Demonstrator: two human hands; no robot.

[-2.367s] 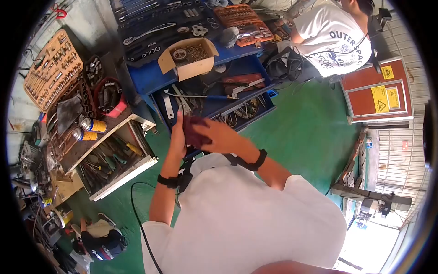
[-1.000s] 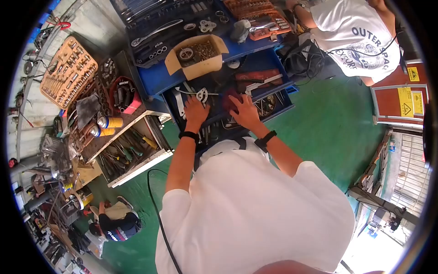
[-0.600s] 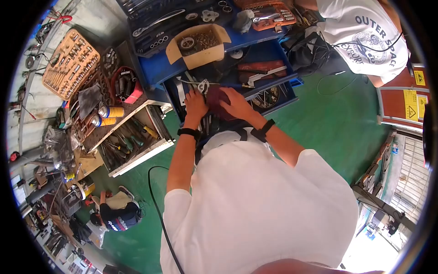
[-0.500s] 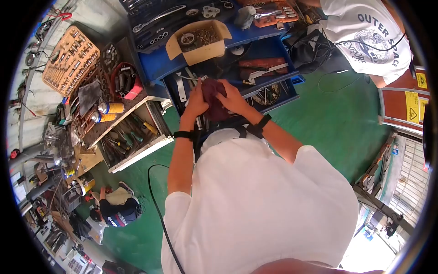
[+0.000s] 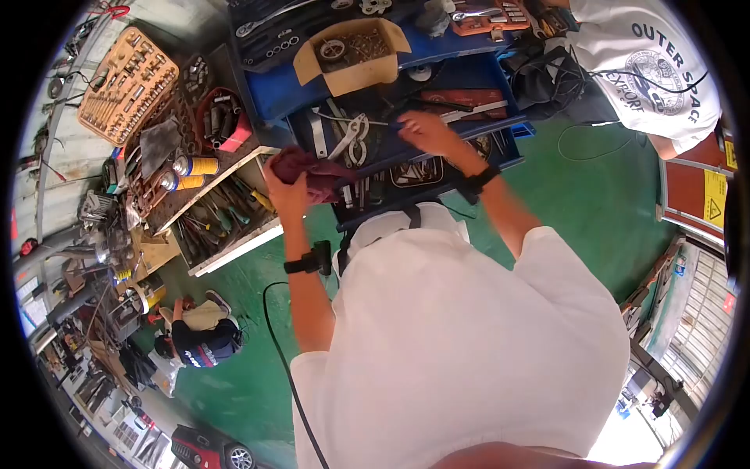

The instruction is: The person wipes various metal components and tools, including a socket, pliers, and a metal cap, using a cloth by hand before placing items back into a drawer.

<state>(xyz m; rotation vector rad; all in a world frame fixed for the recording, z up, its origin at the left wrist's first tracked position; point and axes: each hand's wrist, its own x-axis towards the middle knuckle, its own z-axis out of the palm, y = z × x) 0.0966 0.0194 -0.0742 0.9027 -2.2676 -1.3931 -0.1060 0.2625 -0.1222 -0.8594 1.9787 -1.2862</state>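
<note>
My left hand (image 5: 286, 187) is closed round a crumpled dark red cloth (image 5: 319, 173) beside the open drawer's left end. Over the drawer (image 5: 461, 134), my right hand (image 5: 431, 131) has curled fingers at the dark end of a thin rod-like tool (image 5: 361, 120). The tool's exact kind is hard to make out. Pliers (image 5: 356, 142) with spread handles lie in the drawer between my hands. Left of them is a flat metal tool (image 5: 318, 134). A red case (image 5: 469, 100) lies at the drawer's right.
An open cardboard box (image 5: 355, 78) of small parts stands on the blue tool chest. At the left are a socket set (image 5: 129, 87), two spray cans (image 5: 194, 166) and a drawer of screwdrivers. One person (image 5: 660, 70) stands at upper right; another (image 5: 205, 336) crouches at lower left.
My hands have moved apart. The left has carried the cloth left and down, while the right has let go of it and shifted right to the thin tool. The pliers are now uncovered.
</note>
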